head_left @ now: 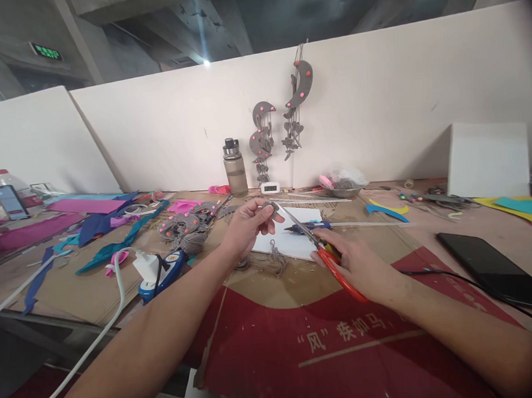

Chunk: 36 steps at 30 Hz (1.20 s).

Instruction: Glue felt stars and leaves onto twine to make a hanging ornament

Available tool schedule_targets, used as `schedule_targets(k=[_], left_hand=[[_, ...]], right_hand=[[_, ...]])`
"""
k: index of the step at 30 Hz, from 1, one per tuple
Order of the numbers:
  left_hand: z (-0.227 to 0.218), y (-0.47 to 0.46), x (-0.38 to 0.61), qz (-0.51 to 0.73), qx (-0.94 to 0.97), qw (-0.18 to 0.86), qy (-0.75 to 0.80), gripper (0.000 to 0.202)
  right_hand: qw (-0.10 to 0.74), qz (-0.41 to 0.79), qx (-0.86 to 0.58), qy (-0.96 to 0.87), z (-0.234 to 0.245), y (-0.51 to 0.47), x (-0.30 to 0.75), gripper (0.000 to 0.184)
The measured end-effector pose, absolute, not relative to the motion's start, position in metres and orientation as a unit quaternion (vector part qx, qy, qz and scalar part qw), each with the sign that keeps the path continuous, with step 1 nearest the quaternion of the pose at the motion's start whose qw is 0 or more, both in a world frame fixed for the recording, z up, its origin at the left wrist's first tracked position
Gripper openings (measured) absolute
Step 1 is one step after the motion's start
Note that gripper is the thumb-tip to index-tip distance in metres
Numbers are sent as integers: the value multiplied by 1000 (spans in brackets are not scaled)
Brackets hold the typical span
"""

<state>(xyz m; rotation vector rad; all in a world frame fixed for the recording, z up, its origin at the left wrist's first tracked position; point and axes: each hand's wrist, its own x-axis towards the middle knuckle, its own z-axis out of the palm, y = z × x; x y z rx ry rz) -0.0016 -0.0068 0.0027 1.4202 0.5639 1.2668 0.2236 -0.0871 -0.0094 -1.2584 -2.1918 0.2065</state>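
Note:
Red-handled scissors (340, 272) are gripped in my right hand (360, 262), their blades pointing up and left. My left hand (252, 224) pinches a small grey piece (270, 206) right at the blade tips; its exact shape is too small to tell. Below my left hand, grey yarn (276, 259) lies in loops at the near edge of a white sheet (290, 233). A dark blue glue gun (306, 226) rests on that sheet, behind the scissors, with a clear glue stick (366, 224) reaching out to its right.
Grey yarn crafts with pink dots (189, 225) are heaped left, near a blue power strip (165, 277). A bottle (235, 171) and a small clock (269, 188) stand by the white board. A black phone (495, 269) lies right. Moon-shaped hangings (302, 86) hang behind.

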Motion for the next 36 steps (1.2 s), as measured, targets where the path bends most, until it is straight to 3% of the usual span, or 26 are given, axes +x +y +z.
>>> schedule_targets(k=[28, 36], left_hand=[[3, -1, -6, 557, 593, 530, 240, 27], [2, 0, -7, 559, 597, 512, 263, 28]], right_hand=[[259, 8, -509, -821, -10, -87, 226, 36], [243, -75, -511, -821, -15, -81, 232, 39]])
